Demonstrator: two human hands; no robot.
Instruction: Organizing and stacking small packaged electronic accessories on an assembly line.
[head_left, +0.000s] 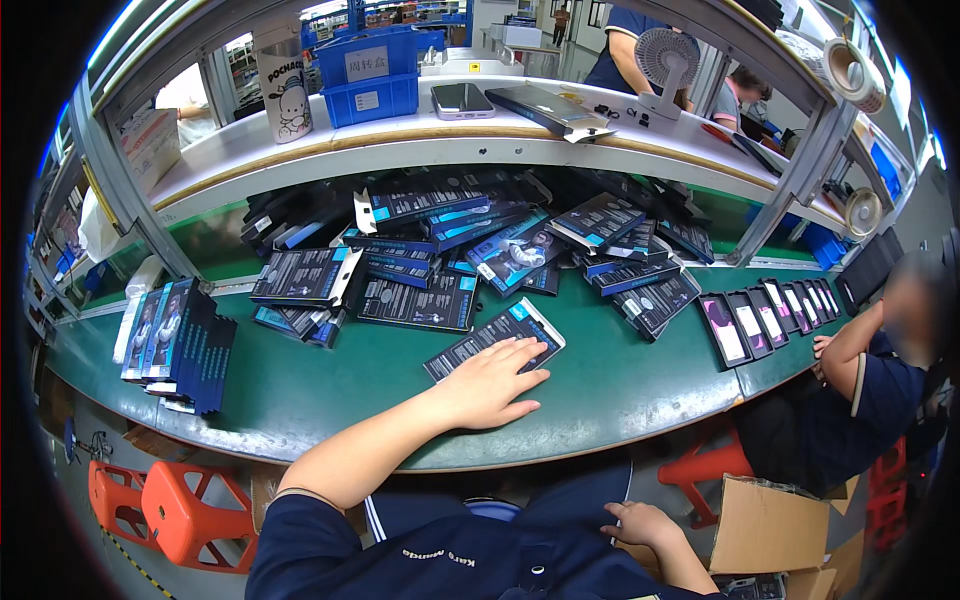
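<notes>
My left hand [490, 385] lies palm down with its fingers spread over a slim dark retail box [497, 328]. That box rests flat and at a slant on the green bench top [300, 385], and the hand covers its near part. Down by my lap, off the bench, my right hand [643, 525] hangs with loosely bent fingers apart and nothing visible in them. Just beyond the left hand is a heap of similar dark blue and black boxes [418, 300], some with end flaps up. At the left, several boxes stand in a neat stack [165, 335].
Open trays holding phone-shaped items [725, 330] line the right side, near a seated co-worker [875, 370]. Above the heap, a shelf [390, 140] carries blue bins [368, 85], a phone [462, 100] and a fan [667, 65]. Red stools [195, 510] and a cardboard carton [768, 525] stand below.
</notes>
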